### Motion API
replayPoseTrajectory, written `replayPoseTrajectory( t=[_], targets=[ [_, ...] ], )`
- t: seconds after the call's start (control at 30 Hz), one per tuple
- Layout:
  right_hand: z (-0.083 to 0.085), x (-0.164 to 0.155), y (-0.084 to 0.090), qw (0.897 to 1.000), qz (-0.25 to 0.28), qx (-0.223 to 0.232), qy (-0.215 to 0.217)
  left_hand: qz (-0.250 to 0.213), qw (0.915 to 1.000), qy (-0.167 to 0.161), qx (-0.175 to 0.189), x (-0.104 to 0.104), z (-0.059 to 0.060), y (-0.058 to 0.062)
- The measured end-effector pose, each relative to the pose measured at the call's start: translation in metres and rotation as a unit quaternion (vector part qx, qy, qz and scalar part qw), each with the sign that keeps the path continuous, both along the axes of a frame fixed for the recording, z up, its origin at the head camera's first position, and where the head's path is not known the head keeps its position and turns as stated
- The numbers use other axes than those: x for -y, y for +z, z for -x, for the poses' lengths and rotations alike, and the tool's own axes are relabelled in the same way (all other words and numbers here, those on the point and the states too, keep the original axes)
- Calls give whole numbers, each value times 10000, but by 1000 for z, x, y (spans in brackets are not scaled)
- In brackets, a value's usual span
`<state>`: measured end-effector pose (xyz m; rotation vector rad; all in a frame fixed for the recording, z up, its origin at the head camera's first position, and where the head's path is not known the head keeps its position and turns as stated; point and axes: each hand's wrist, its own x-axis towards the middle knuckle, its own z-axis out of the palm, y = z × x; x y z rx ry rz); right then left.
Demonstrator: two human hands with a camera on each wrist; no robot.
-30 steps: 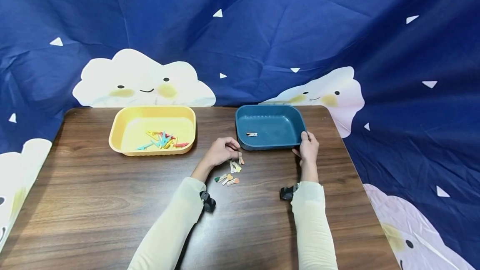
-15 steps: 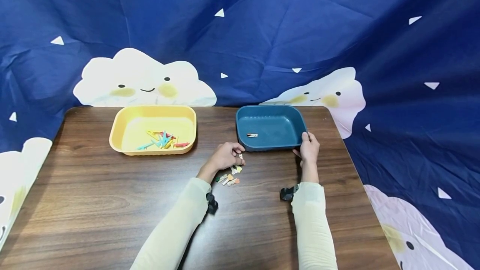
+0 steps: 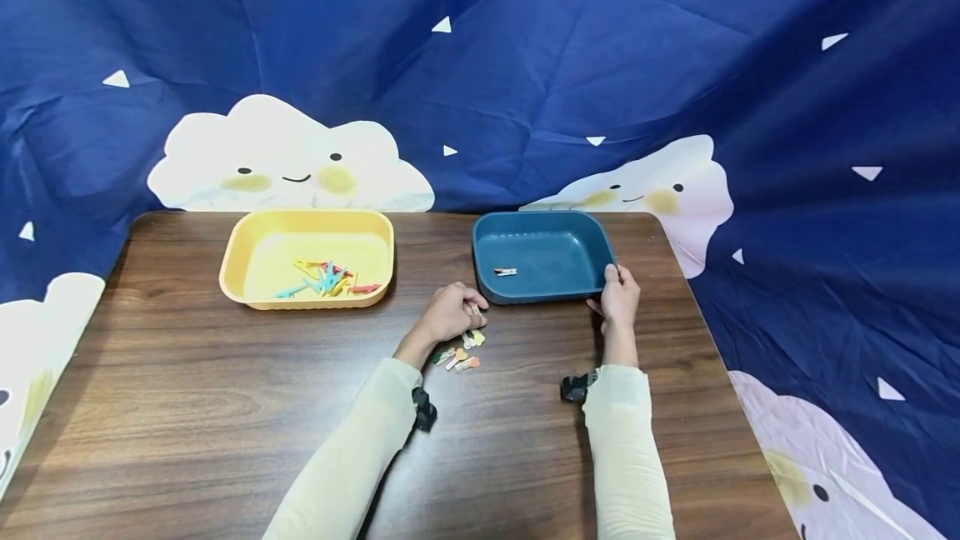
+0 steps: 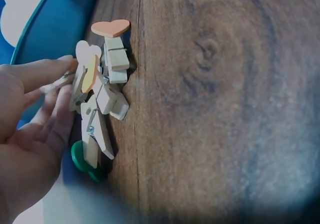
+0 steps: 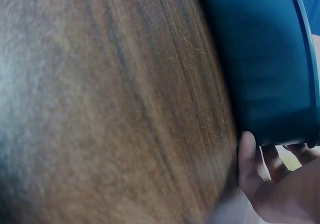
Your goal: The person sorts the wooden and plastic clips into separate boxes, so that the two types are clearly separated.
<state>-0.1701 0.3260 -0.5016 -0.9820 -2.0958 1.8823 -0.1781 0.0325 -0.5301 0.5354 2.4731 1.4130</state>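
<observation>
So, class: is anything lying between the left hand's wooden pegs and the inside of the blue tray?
Only the blue tray's own near wall. The left hand pinches a peg over the wooden pegs beside its near-left corner; nothing else lies between. The right hand grips the near-right corner, off to the side.

A staged tabletop set: cloud-print backdrop (image 3: 480, 65) behind wooden table (image 3: 187, 407).

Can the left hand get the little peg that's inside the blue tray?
Probably yes. The left hand sits right beside the blue tray, whose top is open, and nothing covers the peg. But its fingers already pinch a clip from the pile.
</observation>
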Motion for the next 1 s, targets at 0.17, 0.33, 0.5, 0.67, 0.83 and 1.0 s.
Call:
replayPoseTrajectory(
  t=[0.17,0.33,0.5,0.67,0.83,1.0],
  targets=[
    [0,0,0,10000,-11,36,2,-257,9994,17,224,2,1,-2],
    [0,0,0,10000,43,82,-23,-607,9970,89,466,6,1,-5],
    [-1,0,0,9998,123,116,-42,-900,9943,291,488,9,0,-4],
    [-1,0,0,9999,115,82,-40,-1301,9896,377,480,9,1,1],
    [0,-2,0,9999,72,79,-19,-1475,9867,395,557,7,1,5],
    [1,-2,-1,9999,84,81,-25,-1745,9806,484,751,9,2,9]
  ],
)
